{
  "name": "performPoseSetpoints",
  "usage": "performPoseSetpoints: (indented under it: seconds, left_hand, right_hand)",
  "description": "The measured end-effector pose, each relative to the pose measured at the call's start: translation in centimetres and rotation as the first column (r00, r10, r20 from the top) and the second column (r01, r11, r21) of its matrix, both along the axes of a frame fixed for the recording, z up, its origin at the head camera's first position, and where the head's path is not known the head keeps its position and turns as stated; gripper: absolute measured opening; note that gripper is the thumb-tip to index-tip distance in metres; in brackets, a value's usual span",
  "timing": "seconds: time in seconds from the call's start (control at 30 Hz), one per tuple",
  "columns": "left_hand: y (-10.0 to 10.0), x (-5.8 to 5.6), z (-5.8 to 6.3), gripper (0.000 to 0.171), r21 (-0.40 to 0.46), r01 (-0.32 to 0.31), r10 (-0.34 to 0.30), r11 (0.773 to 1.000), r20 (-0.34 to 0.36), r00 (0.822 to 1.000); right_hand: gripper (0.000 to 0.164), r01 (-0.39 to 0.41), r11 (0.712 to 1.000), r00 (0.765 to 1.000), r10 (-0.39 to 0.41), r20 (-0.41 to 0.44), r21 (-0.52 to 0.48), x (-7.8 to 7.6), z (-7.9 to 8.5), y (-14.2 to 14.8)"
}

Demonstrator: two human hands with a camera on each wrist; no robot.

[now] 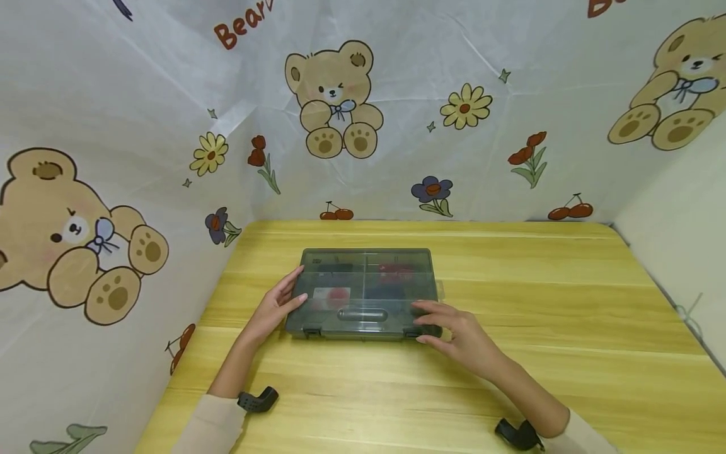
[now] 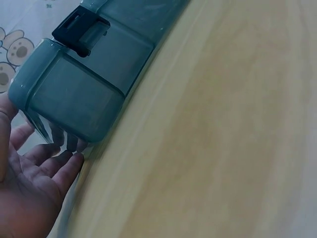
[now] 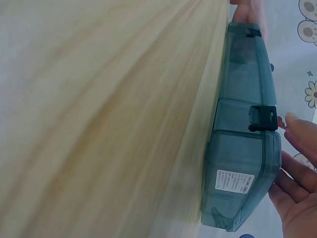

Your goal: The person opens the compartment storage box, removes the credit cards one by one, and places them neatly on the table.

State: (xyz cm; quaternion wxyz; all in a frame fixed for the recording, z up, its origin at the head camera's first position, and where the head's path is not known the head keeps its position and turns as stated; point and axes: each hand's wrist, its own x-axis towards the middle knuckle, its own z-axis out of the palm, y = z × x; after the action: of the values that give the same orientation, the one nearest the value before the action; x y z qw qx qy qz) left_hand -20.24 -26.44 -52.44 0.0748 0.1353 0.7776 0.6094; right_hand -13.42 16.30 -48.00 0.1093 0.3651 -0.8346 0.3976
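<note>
A translucent grey-green plastic storage box (image 1: 365, 274) lies flat on the table with its lid down. Through the lid show a white piece with a red round patch, a red item and dark shapes in separate compartments. My left hand (image 1: 275, 309) holds the box's left end, thumb over the lid's edge and fingers along the side. At the front right corner, my right hand (image 1: 462, 334) has its fingertips over the lid and a digit right by the black right latch (image 3: 263, 118). The black left latch (image 2: 80, 30) sits on the front face near my left hand.
The wood-grain table (image 1: 539, 302) extends around the box. A printed cloth (image 1: 397, 126) with bears and flowers hangs behind and at the left. Black wrist devices (image 1: 258, 400) are worn at both cuffs. A white label (image 3: 235, 181) is on the box's right end.
</note>
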Motion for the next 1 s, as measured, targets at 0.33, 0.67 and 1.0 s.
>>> performPoseSetpoints:
  seconds: [0.33,0.67,1.0]
  left_hand:
    - [0.1,0.1,-0.7,0.063,0.024,0.002,-0.002,1.0,-0.003,1.0]
    - [-0.1,0.0,-0.7,0.065,0.032,0.002,-0.003,0.999,0.023,1.0]
    - [-0.2,0.0,-0.5,0.063,0.03,0.008,-0.009,1.0,0.022,1.0]
  right_hand:
    - [0.027,-0.021,0.999,0.999,0.023,-0.045,0.037,-0.6,-0.2,-0.5]
    - [0.019,-0.01,0.999,0.994,0.015,-0.107,0.046,-0.9,-0.2,-0.9]
    - [0.018,-0.016,0.997,0.997,0.023,-0.08,0.082,-0.9,-0.1,-1.1]
